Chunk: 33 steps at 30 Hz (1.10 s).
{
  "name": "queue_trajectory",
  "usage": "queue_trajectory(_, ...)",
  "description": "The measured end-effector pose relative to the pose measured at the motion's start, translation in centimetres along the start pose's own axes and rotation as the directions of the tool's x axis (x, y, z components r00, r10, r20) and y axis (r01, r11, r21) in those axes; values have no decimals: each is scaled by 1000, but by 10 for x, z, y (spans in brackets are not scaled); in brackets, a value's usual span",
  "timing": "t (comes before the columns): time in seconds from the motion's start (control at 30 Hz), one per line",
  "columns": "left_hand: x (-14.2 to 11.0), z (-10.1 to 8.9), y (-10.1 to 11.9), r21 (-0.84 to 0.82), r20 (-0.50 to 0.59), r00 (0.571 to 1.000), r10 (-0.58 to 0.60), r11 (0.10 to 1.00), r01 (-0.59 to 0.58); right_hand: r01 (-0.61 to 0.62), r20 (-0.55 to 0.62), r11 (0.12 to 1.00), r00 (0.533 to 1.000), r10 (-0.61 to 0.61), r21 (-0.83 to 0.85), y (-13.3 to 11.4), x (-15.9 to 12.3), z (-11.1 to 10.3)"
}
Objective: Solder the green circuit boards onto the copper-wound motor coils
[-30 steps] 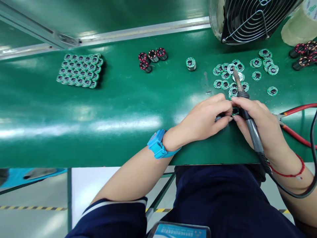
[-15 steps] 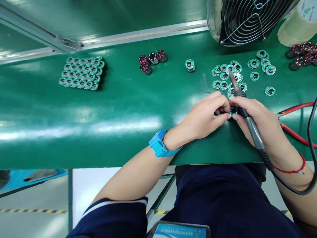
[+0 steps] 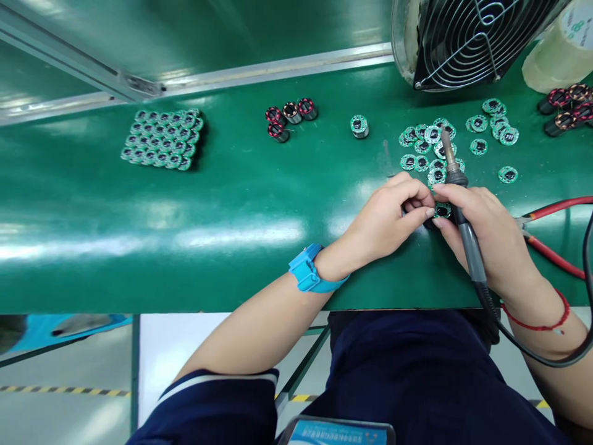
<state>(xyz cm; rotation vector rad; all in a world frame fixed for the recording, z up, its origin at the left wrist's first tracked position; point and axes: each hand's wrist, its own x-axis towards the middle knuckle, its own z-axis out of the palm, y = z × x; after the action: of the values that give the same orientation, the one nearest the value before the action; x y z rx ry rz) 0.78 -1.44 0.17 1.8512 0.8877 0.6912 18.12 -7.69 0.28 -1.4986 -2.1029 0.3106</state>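
My left hand [image 3: 386,216] pinches a small dark cylindrical part, mostly hidden by its fingers, with a round green circuit board [image 3: 442,210] at its end. My right hand [image 3: 486,235] grips a soldering iron [image 3: 467,232] like a pen, just beside that board. The iron's metal tip [image 3: 447,145] points away from me and stands over a scatter of loose round green circuit boards [image 3: 421,146] on the green bench [image 3: 139,247]. I cannot tell whether the tip touches any board.
Behind the hands stand a wire-guarded fan [image 3: 463,43] and a tape roll [image 3: 563,43]. Red-handled pliers [image 3: 553,247] lie to the right. Copper coils [image 3: 290,117], a single assembled part [image 3: 359,127] and a block of assembled parts [image 3: 162,139] stand leftward.
The view has shifted slightly. The iron's tip has swung a little to the right over the boards, while both hands keep their hold.
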Motion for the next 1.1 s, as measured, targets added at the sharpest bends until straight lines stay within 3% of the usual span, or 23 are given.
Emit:
queue_trajectory(0.17,2,4,0,-68,-16,999,-48,997,47,46,-79,998,996,-43,41,-1,-2,-5)
queue_trajectory(0.37,4,2,2,-72,0,997,-78,994,78,104,-87,994,991,-100,40,-2,-3,-7)
queue_trajectory(0.5,4,0,2,-59,-1,995,-97,994,97,79,-141,997,987,-78,4,1,-6,-6)
queue_trajectory(0.67,4,0,2,-31,-20,996,-84,996,83,79,-122,997,989,-80,-10,2,-8,-7)
queue_trajectory(0.87,3,0,4,29,-34,998,-61,998,62,19,-193,993,981,4,118,-3,-9,-11)
queue_trajectory(0.97,4,0,3,51,-33,998,-58,997,60,2,-349,979,934,72,206,-2,-10,-10)
queue_trajectory(1.07,4,0,2,59,-38,998,-50,997,52,24,-560,966,818,130,259,2,-15,-7)
queue_trajectory(1.1,4,0,3,60,-39,998,-52,997,54,3,-565,961,809,160,276,2,-18,-6)
